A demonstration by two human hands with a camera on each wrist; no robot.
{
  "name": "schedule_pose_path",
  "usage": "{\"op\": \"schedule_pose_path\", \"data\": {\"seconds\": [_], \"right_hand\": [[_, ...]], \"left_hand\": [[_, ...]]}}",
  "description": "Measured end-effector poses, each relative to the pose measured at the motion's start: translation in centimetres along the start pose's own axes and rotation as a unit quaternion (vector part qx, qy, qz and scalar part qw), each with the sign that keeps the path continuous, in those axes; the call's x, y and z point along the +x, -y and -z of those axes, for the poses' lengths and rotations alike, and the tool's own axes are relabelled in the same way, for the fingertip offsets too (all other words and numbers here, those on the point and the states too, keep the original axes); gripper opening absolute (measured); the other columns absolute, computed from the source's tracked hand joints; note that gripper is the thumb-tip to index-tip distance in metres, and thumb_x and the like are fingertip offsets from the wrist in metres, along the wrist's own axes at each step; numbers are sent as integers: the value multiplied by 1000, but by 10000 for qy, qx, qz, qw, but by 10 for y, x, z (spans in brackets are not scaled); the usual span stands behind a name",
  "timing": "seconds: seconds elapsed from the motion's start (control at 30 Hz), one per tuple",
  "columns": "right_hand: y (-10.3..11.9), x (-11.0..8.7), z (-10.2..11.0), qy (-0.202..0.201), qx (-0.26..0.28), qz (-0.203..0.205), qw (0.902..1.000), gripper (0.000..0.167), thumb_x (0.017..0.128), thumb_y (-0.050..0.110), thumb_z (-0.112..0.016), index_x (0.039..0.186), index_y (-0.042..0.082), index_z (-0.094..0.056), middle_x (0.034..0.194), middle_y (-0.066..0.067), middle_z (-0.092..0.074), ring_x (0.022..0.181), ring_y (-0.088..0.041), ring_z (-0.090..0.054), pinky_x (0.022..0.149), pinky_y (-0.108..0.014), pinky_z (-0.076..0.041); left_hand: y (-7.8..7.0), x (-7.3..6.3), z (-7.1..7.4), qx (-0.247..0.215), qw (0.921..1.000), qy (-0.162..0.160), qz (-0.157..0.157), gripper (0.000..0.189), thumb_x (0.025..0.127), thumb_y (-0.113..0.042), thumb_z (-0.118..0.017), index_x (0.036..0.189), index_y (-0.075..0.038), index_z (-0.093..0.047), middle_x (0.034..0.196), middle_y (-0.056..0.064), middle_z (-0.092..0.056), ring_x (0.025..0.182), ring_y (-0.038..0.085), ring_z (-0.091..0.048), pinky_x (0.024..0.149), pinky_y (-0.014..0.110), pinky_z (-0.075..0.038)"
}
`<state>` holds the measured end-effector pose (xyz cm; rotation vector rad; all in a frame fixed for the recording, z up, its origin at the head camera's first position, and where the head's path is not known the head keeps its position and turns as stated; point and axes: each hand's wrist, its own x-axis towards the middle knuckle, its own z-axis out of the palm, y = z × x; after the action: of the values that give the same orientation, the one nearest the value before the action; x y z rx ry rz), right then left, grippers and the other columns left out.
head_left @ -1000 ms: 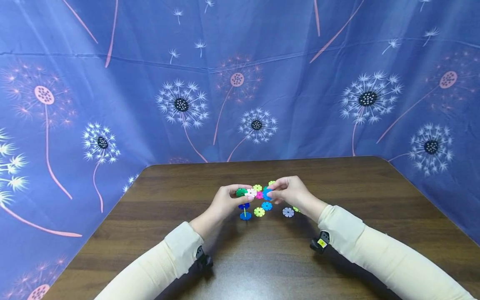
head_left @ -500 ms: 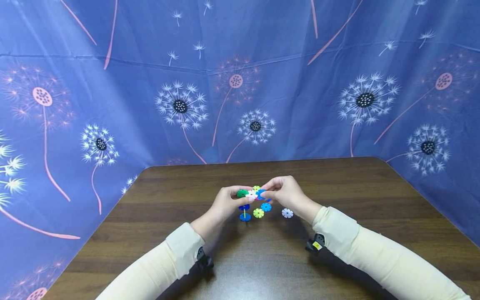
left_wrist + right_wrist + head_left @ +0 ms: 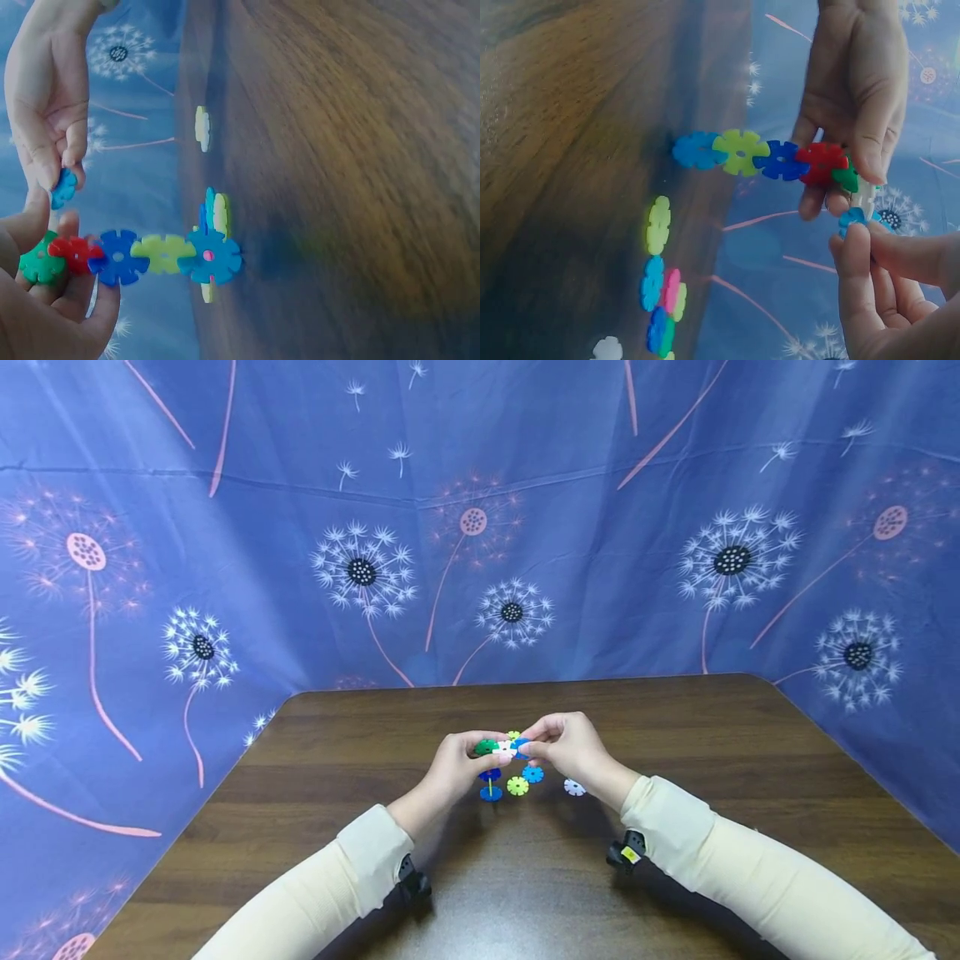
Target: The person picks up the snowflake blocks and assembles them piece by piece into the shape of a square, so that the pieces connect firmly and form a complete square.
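My left hand (image 3: 448, 768) grips a chain of interlocking snowflake discs. In the left wrist view the chain runs from a green disc (image 3: 43, 262) through a red disc (image 3: 73, 255), a dark blue disc (image 3: 118, 256) and a yellow disc (image 3: 165, 253) to a light blue disc (image 3: 214, 259) close to the tabletop. A white disc (image 3: 505, 749) joins the green one at the top. Between thumb and fingers, my right hand (image 3: 573, 750) pinches another blue disc (image 3: 853, 219), right at the white disc's edge. Fingers partly hide both discs.
Loose discs lie on the brown wooden table (image 3: 480, 877): a yellow one (image 3: 517, 786), a light blue one (image 3: 533, 774), a white one (image 3: 574, 787) and several more behind the hands. A blue dandelion-print cloth (image 3: 600, 527) hangs behind the table.
My right hand has moved left, bringing its blue disc up against the white disc. Over the last half second both hands have barely shifted, and the left keeps its grip on the chain.
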<state>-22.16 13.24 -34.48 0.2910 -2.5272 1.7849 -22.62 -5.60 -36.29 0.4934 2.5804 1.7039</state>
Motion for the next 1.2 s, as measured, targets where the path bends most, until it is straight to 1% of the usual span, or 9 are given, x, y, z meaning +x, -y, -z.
{"op": "schedule_pose_path", "data": {"seconds": [0.1, 0.3, 0.43, 0.57, 0.7, 0.8, 0.87, 1.0, 1.2], "right_hand": [[0, 0, 0, 97, 127, -35, 9999, 16, 80, 0, -76, 93, -8, -71, 76, -11, -73, 64, -21, -70, 67, -35, -59], [-1, 0, 1, 169, 422, -188, 9988, 17, 80, 1, -76, 94, -9, -71, 79, -10, -73, 64, -17, -70, 72, -41, -59], [1, 0, 0, 284, 458, -123, 9985, 17, 79, 0, -76, 93, -9, -71, 80, -10, -73, 65, -13, -69, 73, -40, -59], [1, -1, 3, 403, 382, -122, 9984, 19, 79, 0, -76, 95, -9, -70, 79, -9, -73, 69, -14, -70, 73, -37, -59], [-1, -1, 12, 572, 242, -171, 9979, 22, 80, 1, -76, 98, -9, -69, 83, -10, -73, 75, -17, -71, 78, -39, -58], [-3, 1, 20, 598, 195, -182, 9979, 22, 80, 0, -75, 99, -10, -69, 86, -10, -73, 76, -17, -71, 80, -41, -57], [-7, 3, 24, 565, 180, -224, 9980, 22, 80, -1, -75, 99, -9, -69, 87, -9, -73, 74, -13, -70, 82, -42, -57], [-14, 7, 35, 566, 60, -399, 9976, 23, 81, 2, -75, 101, -8, -69, 86, -6, -73, 76, -14, -70, 81, -41, -57], [-24, 11, 49, 973, -165, -724, 9925, 33, 82, 6, -74, 109, -12, -65, 87, -4, -73, 78, -10, -68, 86, -43, -55]], "left_hand": [[0, -1, 1, 6, 10000, 34, 59, 29, 84, -22, -75, 108, -7, -73, 93, 9, -75, 73, 12, -66, 70, 33, -58], [-1, 1, 1, -25, 9994, 286, -197, 31, 84, -21, -76, 112, -9, -71, 105, 10, -72, 78, 10, -65, 75, 31, -57], [-4, 3, -1, -109, 9992, 354, -115, 31, 81, -22, -78, 109, -10, -72, 109, 8, -71, 78, 10, -64, 73, 27, -56], [-5, 3, -2, -55, 9997, 199, 92, 27, 81, -22, -79, 103, -9, -73, 107, 9, -70, 73, 9, -62, 72, 31, -57], [-3, 3, -3, 9, 9997, -85, 240, 24, 80, -20, -81, 99, -9, -73, 102, 9, -70, 70, 9, -59, 68, 27, -55], [-4, 2, -3, 17, 9991, -311, 282, 23, 78, -20, -82, 97, -9, -74, 101, 7, -70, 70, 9, -58, 65, 22, -51], [-4, 2, -4, 16, 9988, -391, 281, 23, 78, -20, -82, 97, -9, -74, 102, 7, -71, 71, 9, -58, 65, 21, -51], [-4, 2, -4, 61, 9987, -409, 292, 23, 78, -19, -82, 97, -9, -74, 104, 9, -70, 72, 10, -56, 63, 21, -50], [-4, 2, -5, 166, 9987, -339, 342, 21, 78, -17, -80, 96, -9, -73, 98, 10, -68, 66, 10, -52, 57, 22, -46]]}}
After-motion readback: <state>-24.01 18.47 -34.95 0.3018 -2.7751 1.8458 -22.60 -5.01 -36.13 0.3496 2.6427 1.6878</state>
